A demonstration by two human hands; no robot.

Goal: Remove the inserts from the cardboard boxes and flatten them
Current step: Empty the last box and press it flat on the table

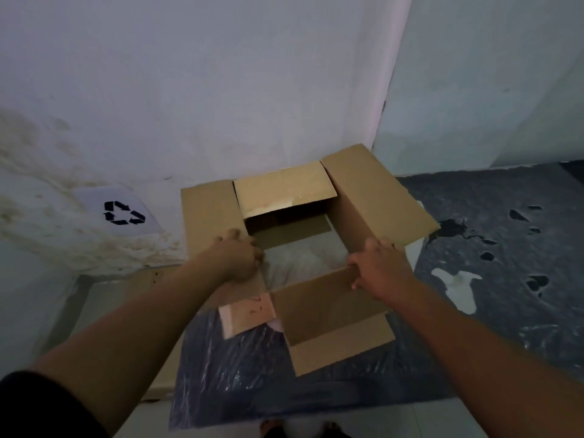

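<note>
A brown cardboard box [373,197] stands open on the floor against the wall, its four top flaps spread outward. Something pale and crumpled, a white insert [303,259], lies inside at the bottom. My left hand [237,257] grips the box's left rim where the left flap folds over, fingers curled over the edge. My right hand [379,263] holds the right rim at the corner of the near flap [328,308], thumb toward the inside. A small pinkish cardboard piece [246,314] sticks out at the near left corner.
A dark plastic sheet [505,248] with holes and white patches covers the floor to the right and under the box. A paper with a recycling symbol [123,213] is stuck low on the stained wall at left. Flat cardboard [126,292] lies at left.
</note>
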